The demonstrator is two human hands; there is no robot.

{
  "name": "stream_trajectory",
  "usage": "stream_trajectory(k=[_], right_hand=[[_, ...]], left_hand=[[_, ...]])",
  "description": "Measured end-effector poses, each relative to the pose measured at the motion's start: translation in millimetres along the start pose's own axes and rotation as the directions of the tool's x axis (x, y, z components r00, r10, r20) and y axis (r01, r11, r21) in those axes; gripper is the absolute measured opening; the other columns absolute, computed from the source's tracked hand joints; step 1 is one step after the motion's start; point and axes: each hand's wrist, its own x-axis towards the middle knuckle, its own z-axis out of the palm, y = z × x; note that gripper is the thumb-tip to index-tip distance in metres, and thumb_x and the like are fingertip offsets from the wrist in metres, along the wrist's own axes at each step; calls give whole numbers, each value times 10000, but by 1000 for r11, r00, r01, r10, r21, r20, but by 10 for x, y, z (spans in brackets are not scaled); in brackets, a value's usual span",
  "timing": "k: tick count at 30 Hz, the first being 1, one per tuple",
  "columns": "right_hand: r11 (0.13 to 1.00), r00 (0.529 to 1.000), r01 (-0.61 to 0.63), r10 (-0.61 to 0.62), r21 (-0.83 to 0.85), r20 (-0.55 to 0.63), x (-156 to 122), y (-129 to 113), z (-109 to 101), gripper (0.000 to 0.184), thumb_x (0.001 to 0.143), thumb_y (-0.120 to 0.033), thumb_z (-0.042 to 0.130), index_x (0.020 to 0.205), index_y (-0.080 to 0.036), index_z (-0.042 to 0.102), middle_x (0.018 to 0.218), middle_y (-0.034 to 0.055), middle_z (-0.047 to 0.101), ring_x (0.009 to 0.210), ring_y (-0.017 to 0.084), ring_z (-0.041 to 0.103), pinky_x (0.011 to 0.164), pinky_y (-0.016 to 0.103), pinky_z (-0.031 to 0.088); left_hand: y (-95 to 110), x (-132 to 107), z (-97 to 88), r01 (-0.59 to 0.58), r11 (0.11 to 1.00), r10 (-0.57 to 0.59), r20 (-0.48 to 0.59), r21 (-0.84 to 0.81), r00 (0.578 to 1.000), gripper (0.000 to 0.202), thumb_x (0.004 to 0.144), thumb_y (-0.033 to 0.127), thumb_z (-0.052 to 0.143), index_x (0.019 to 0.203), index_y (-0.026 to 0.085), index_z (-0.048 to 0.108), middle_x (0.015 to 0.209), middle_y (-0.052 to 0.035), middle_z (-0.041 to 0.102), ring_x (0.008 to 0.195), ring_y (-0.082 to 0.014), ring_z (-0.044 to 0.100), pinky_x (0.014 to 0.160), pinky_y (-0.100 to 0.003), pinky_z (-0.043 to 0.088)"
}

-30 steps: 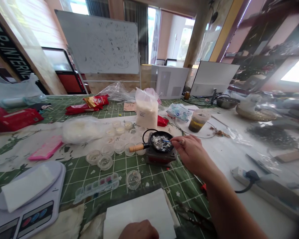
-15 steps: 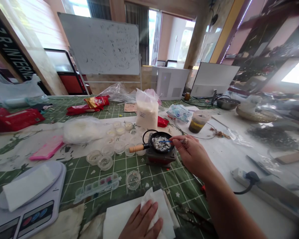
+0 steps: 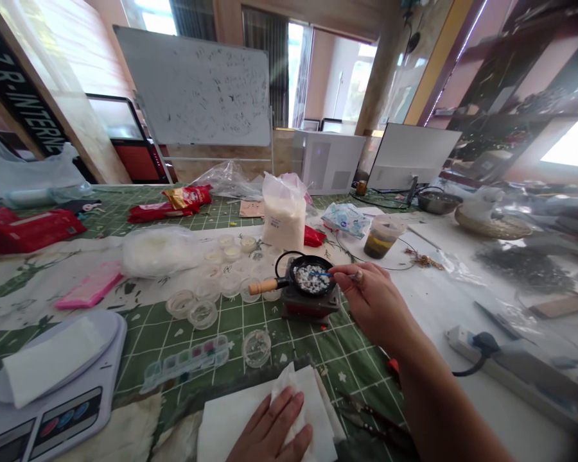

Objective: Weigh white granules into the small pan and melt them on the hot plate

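A long table [image 3: 139, 333] with a green grid mat is standing in a bright room, and a whiteboard [image 3: 202, 86] is standing behind its far edge. Near the middle of the table a small black pan [image 3: 312, 280] with a wooden handle is sitting on a little dark burner [image 3: 309, 306], and white flakes are lying inside the pan. The right hand [image 3: 373, 301] is reaching from the right side and its fingers are pinched closed on a thin stick [image 3: 340, 274], whose blue tip is lying in the flakes. The left hand [image 3: 272, 433] is resting at the near edge of the table, flat with its fingers spread, on a white paper napkin [image 3: 231, 420]; it is gripping nothing. Just left of the pan, several small clear cups [image 3: 202, 313] are standing together. A bag of white powder [image 3: 283, 215] is standing behind the pan. A kitchen scale [image 3: 52, 378] is lying at the near left corner, and a paint palette [image 3: 185, 362] is lying between the scale and the napkin.
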Motion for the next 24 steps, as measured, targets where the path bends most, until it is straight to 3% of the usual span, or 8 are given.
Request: stream_trajectory(k=[11,16,18,21,24], right_hand=[[1000,1000,-12,13,-10,17,-14,-9,-20,271,941,-325,404,901,-231,655,883,39,720,920,226,604,960,454,321],[1000,1000,-10,10,17,-12,5,-11,31,268,937,-330,410,965,-219,653,944,48,718,974,228,592,978,450,319],[1000,1000,-10,10,15,20,12,-12,43,267,935,-319,414,947,-215,659,932,50,722,968,231,593,977,459,317],[1000,1000,3,-2,28,-31,19,-19,53,271,935,-319,415,986,-211,659,963,57,716,976,224,588,972,450,329],[999,999,25,-26,23,31,26,-29,66,260,928,-306,430,990,-216,666,940,56,720,974,228,593,973,462,327]], left_hand=[[11,67,-60,28,999,-30,-63,-39,998,286,961,366,406,1158,275,592,1259,-36,609,1205,-196,509,917,-282,490],[26,43,-35,47,992,-52,-38,-117,998,309,934,403,461,1177,250,573,1296,-64,579,1257,-212,457,962,-306,463],[30,48,-43,50,992,-54,-36,-112,998,288,935,373,473,1173,246,574,1288,-64,585,1253,-212,460,963,-306,461],[26,75,-80,39,996,-41,-27,-76,999,266,940,349,470,1156,245,586,1262,-56,605,1218,-209,495,932,-294,479],[16,101,-117,32,996,-34,-25,-84,999,299,939,402,449,1156,250,588,1257,-57,609,1201,-211,510,920,-295,485]])
